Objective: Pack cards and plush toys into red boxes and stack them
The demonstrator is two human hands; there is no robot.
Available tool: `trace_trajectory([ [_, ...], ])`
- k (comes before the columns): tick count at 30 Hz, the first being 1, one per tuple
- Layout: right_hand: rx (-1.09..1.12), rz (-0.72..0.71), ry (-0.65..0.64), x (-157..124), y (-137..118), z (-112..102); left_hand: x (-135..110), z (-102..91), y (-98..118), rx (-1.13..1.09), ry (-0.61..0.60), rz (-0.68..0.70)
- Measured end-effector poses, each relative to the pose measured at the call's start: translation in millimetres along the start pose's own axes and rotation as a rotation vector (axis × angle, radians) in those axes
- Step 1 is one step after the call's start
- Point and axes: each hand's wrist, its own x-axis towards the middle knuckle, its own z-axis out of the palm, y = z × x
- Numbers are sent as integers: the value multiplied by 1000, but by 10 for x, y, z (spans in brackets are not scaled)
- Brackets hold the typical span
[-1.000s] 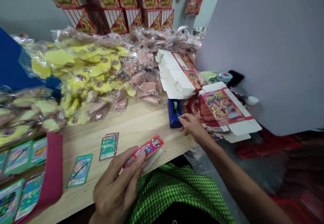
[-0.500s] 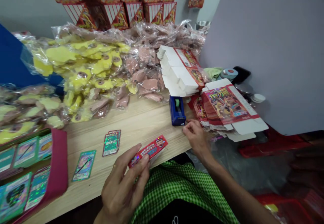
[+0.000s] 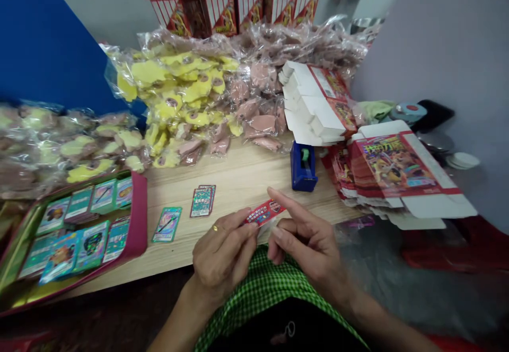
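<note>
A small red box [image 3: 264,213] with printed lettering is held just above the table's front edge. My left hand [image 3: 222,243], a ring on one finger, grips its left end between thumb and fingers. At the other end, my right hand [image 3: 304,230] has its index finger along the far corner and its thumb near the lower edge, the remaining fingers curled. Whether tape is on its fingertips is too small to tell. Beyond the right hand stands a blue tape dispenser [image 3: 303,169] with a green-cored roll. Left of the box lie a few cards [image 3: 201,202] and a single card [image 3: 167,225].
A magenta-walled box [image 3: 137,217] of sorted card stacks sits at left. Bagged yellow pieces [image 3: 170,105] and bagged pink pieces [image 3: 260,124] cover the back. White-sided cartons [image 3: 314,108] and a stack of flat printed cartons [image 3: 397,164] occupy the right. Red boxes [image 3: 220,12] are stacked behind.
My right hand has moved left from the tape dispenser to the small red box's right end. My left hand keeps its hold. The view has swung left, showing more of the card box.
</note>
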Motion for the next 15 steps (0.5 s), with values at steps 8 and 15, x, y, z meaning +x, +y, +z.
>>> trace_trajectory([
  [8, -18, 35, 17, 102, 112, 49, -11, 18, -37, -31, -41, 7],
  [15, -12, -11, 58, 89, 198, 78, 242, -62, -35, -262, -202, -218],
])
